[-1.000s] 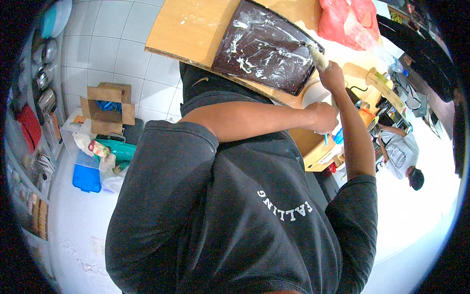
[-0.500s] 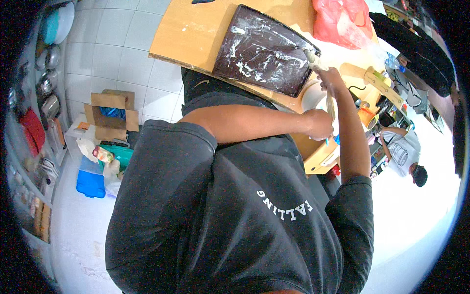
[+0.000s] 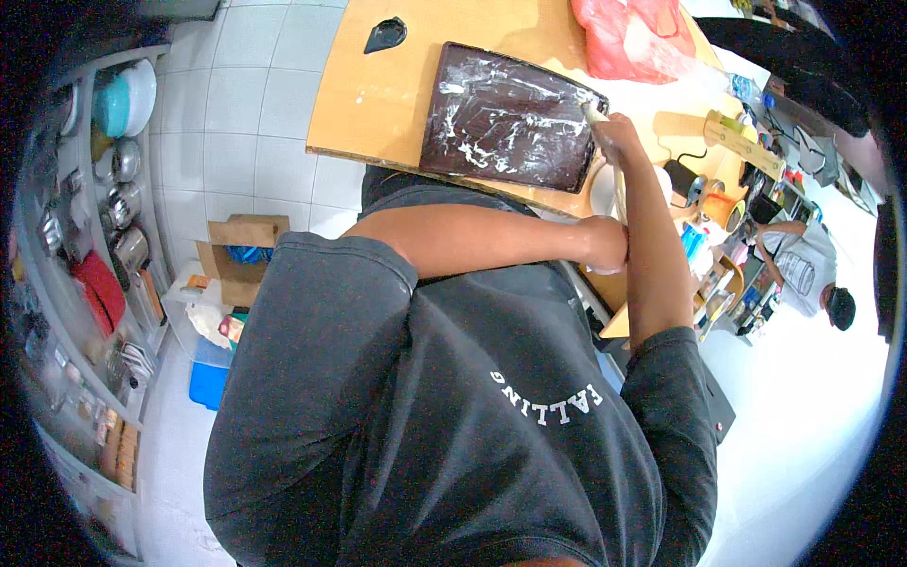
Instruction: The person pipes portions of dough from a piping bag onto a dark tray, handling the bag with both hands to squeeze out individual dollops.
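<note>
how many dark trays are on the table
1: the tray, smeared white, on the table, just left of the right hand. Another could be hidden from view.

A wide fisheye camera, the left one of a pair worn on the person's head, is looking steeply down the body from above. The black short-sleeved fabric shirt (image 3: pixel 463 397) is sitting very near, filling much of the middle. Farther off, the pale brown wooden tabletop (image 3: pixel 378 113) is stretching away on the far side. The lens is also catching a pale square-tiled floor (image 3: pixel 236 104) to the far left and a person in a grey shirt (image 3: pixel 803 269) well off to the right, and is curving straight edges toward its dark rim.
</note>
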### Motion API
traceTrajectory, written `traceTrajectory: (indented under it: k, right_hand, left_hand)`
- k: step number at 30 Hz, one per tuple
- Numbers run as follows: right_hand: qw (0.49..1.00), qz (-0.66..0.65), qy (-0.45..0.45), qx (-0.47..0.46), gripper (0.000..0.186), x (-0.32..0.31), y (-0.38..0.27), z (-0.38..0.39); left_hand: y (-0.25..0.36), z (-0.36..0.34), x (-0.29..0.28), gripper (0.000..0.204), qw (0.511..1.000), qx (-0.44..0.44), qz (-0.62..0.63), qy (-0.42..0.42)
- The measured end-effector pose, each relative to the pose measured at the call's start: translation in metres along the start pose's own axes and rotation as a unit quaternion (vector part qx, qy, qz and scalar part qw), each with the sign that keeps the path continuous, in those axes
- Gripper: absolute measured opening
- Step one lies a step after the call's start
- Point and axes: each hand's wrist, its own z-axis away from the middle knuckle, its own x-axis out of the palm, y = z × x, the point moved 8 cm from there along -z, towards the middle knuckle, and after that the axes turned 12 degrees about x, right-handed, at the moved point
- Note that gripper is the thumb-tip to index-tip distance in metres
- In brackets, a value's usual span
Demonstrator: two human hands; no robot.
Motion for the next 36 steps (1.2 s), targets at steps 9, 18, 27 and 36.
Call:
traceTrajectory:
  k: [9,18,27,36]
  right_hand:
    - [0.969,0.205,0.129,-0.052,0.05,-0.001,-0.017,0.023]
    - [0.975,0.183,0.125,-0.036,0.042,-0.013,-0.02,0.025]
    - [0.958,0.244,0.14,-0.05,0.044,-0.011,-0.021,0.022]
    - [0.945,0.262,0.182,-0.077,0.054,-0.018,-0.015,0.017]
  left_hand:
    - [-0.006,0.002,-0.003,0.034,1.0,0.027,0.011,-0.01]
    - [-0.025,0.013,-0.015,0.042,0.994,-0.022,0.093,0.061]
    - [-0.038,0.019,-0.024,0.04,0.98,-0.084,0.138,0.121]
    - [-0.034,0.008,-0.022,0.033,0.994,-0.041,0.059,0.083]
